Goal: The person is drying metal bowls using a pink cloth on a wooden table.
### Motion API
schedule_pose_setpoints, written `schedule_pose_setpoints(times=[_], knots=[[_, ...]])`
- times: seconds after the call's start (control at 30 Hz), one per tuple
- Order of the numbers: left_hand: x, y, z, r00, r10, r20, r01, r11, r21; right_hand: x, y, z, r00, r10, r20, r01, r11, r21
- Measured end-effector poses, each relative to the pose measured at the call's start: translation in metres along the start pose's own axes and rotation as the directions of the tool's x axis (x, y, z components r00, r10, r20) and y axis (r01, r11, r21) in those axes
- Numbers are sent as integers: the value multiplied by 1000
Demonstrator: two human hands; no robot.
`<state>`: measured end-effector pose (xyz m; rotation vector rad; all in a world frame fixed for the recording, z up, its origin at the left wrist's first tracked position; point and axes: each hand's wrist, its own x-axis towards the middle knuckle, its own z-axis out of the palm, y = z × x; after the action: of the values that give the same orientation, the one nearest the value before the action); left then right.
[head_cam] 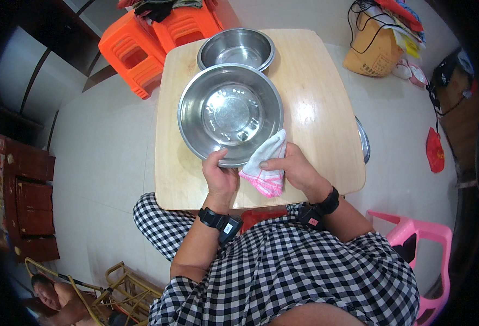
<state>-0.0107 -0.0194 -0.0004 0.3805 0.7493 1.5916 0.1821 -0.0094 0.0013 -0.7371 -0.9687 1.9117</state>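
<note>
My left hand (220, 176) grips the near rim of a stainless steel basin (190, 110), its thumb over the edge. The basin is tilted so that its shiny inside faces me. A folded white cloth with pink stitched edging (266, 165) is pinched in my right hand (294, 167), thumb on top. Part of the cloth lies against the basin's right near rim. Behind it, partly covered, stands another steel basin (237, 40), which seems to be stacked in one more. All this is over a light wooden table (320, 122).
Orange plastic stools (131, 53) with clothes on top stand past the table's far left. A round metal rim (362, 140) shows beyond the right edge. A filled yellow bag (371, 53) stands far right. A pink plastic chair (430, 232) is close by; a person (66, 301) reclines behind left.
</note>
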Motion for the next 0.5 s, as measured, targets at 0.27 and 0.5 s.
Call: schedule_pose_setpoints(times=[0.27, 0.5], knots=[[5, -10, -4, 1000, 24, 3, -24, 1000, -19, -2, -2, -6, 1000, 23, -6, -23, 999, -31], [12, -18, -15, 999, -4, 36, 8, 993, -116, -11, -5, 3, 992, 45, -118, -54, 996, -75]])
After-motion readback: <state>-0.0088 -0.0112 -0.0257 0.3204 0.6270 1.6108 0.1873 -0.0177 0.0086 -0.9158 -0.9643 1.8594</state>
